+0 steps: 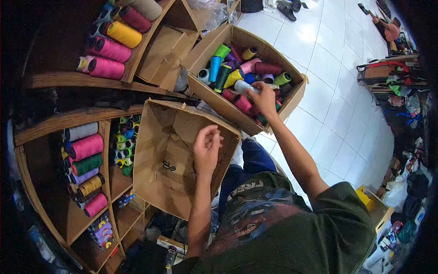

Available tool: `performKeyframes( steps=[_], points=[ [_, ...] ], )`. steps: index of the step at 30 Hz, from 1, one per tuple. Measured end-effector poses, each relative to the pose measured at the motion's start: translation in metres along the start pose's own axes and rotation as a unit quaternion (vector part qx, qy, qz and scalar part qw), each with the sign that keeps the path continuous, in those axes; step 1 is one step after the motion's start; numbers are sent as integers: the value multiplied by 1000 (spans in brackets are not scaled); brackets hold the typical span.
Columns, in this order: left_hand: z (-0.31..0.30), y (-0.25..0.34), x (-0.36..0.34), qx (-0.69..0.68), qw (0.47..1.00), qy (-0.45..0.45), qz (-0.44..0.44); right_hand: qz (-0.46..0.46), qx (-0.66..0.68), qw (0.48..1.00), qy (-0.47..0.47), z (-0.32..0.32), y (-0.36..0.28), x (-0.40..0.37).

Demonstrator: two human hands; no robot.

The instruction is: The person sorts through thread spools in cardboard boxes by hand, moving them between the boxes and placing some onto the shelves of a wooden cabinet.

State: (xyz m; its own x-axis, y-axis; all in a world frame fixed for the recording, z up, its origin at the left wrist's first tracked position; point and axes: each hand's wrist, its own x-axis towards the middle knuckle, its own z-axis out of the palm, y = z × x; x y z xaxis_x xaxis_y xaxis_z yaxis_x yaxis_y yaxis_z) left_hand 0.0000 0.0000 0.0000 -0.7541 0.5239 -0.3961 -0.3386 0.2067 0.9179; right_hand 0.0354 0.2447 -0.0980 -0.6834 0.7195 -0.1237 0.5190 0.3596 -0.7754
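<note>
My right hand [262, 99] is closed around a pale, whitish-blue thread spool [245, 87] over a cardboard box [292, 98] full of spools in many colours. Yellow, green, blue, pink and dark red spools lie jumbled below and beside it. My left hand [208, 145] hangs over a second cardboard box [153, 160], its fingers loosely curled and apart, holding nothing. At the bottom of that second box lies a small black item [169, 165].
Wooden shelves [82, 118] at the left hold stacked spools, among them pink ones [86, 146]. White floor tiles [337, 64] stretch to the right. A person [391, 31] is at the far upper right. Clutter [408, 196] lines the right side.
</note>
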Motion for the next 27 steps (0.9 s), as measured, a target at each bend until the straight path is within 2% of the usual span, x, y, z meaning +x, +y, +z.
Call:
performKeyframes(
  steps=[2,3,4,5,6,7,9,11,13,16,19,20,21,23,25,26,27],
  points=[
    [10,11,12,-83,995,-9,-59,56,144,988,-11,-16,-39,-29],
    [23,11,17,-110,993,-13,-37,56,222,973,-36,-27,-51,-42],
    [25,8,23,-126,992,-13,-9,-12,203,977,-65,-33,-74,-60],
    [29,4,27,-145,989,-15,17,-60,237,953,-179,-42,-83,-70],
    [32,3,27,-205,978,40,14,-135,210,956,-152,-40,-83,-73],
    [31,4,25,-205,977,38,32,-210,178,953,-125,-40,-81,-73],
    [29,13,15,-210,975,66,21,-21,201,975,-92,-26,-58,-54],
    [18,9,6,-237,966,103,3,-79,41,994,-69,-7,-21,-21],
    [16,19,-3,-245,958,150,-15,-103,-30,992,-67,35,28,6],
    [4,10,-11,-244,956,160,-1,-28,-100,968,-227,65,38,23],
    [-20,-15,-18,-318,913,254,-22,1,-72,973,-219,58,33,23],
    [-35,-34,-22,-318,896,307,-46,-38,-75,985,-148,47,19,17],
    [-35,-30,-26,-267,876,384,-117,-72,-31,991,-108,35,4,12],
    [-59,-63,-34,-263,852,426,-151,-126,46,990,-32,3,-44,-1],
    [-37,-37,-31,-203,895,386,-94,-216,120,969,7,-21,-89,-16],
    [-27,-19,-30,-171,913,364,-65,-221,161,962,-11,-24,-103,-24],
    [-23,-4,-26,-267,916,291,-70,-228,215,950,-10,-29,-120,-37]
  ],
)
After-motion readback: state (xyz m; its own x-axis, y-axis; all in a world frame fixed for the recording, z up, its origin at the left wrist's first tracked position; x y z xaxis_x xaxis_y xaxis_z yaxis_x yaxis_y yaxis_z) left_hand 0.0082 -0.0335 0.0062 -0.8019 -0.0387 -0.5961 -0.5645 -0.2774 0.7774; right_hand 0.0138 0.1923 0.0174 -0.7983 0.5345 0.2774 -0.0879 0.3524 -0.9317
